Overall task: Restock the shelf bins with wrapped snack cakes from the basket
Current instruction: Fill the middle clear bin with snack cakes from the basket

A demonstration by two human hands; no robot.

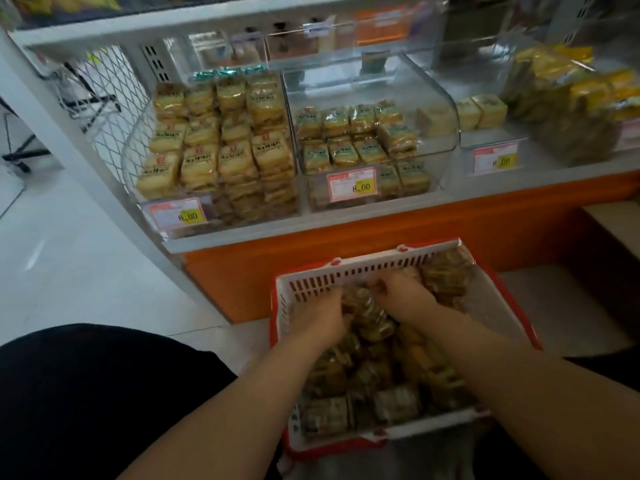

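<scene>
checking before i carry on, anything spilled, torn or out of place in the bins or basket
Nothing stands out. The left bin and middle bin hold tidy rows, and the snack cakes lie inside the basket where both hands gather them.

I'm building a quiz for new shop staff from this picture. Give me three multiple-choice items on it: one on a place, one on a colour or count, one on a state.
1. Where are both hands?
A. In the basket
B. In the left bin
C. On the floor

2. What colour is the basket's rim?
A. Blue
B. Red
C. Green

3. Which of the two cake bins is fuller?
A. The middle bin
B. Both alike
C. The left bin

Answers:
1 A: the left hand and right hand are down among the cakes in the basket.
2 B: the rim is red around its white slotted walls.
3 C: the left bin is piled near its top, while the middle bin holds a lower layer.
</scene>
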